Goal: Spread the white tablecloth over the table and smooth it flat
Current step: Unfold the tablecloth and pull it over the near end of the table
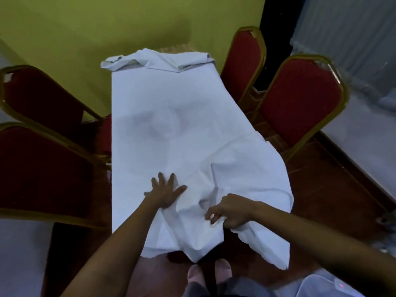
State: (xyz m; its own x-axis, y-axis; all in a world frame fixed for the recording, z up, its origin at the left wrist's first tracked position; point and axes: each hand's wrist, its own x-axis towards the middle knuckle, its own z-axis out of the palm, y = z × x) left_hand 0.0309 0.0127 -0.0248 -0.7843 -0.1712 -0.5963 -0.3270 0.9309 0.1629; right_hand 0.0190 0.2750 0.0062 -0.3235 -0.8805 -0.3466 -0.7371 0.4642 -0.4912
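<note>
Pressing flat, the left hand (165, 195) spreads fingers on the tablecloth (171, 129) (far end bunched); right hand (232, 212) pinches its rumpled near edge.

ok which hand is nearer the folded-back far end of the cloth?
Left. The left hand lies flat on the tablecloth, a bit closer to the folded-back end. The right hand grips bunched cloth at the near edge, farther back.

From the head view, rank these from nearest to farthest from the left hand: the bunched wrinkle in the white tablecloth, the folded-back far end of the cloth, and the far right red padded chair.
1. Bunched wrinkle in the white tablecloth, just right of the left hand.
2. Far right red padded chair, beyond the table's right side.
3. Folded-back far end, at the table's far edge.
</note>
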